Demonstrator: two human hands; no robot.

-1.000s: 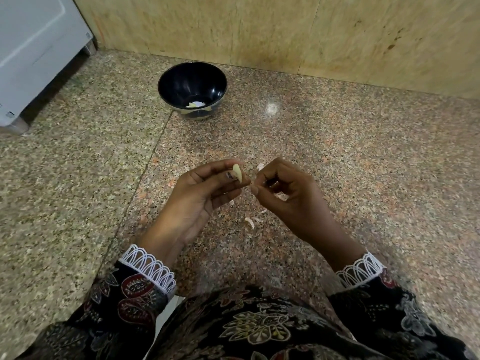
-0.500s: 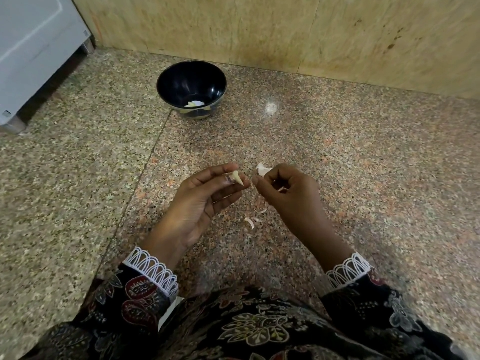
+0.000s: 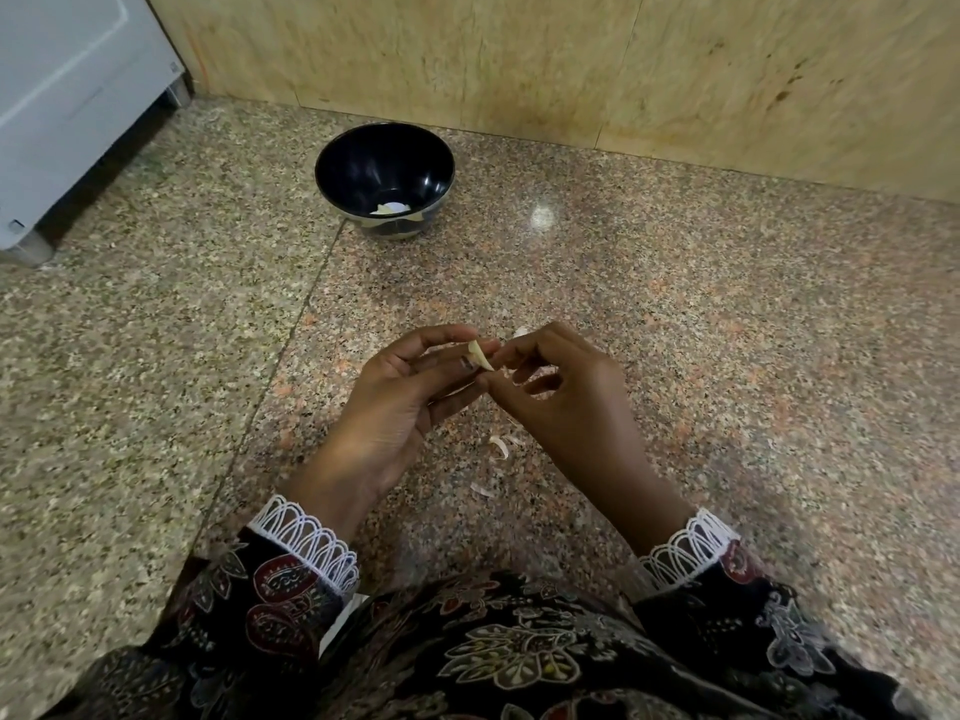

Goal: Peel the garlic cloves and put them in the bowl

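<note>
Back together vs half a sec ago: right hand, then a little apart w/ a scrap of skin lifted clear, now closes in again, fingertips pinching at the lower tip of the garlic clove, itself pinched betw thumb & fingers of left hand above the floor, so likely another strip to pull, peel not yet done. Clove small, pale, curved & pointed, mostly bare & smooth; papery curled skin bits on speckled polished granite floor; glossy dark round bowl well beyond the hands near the wall, w/ a few pale pieces inside
</note>
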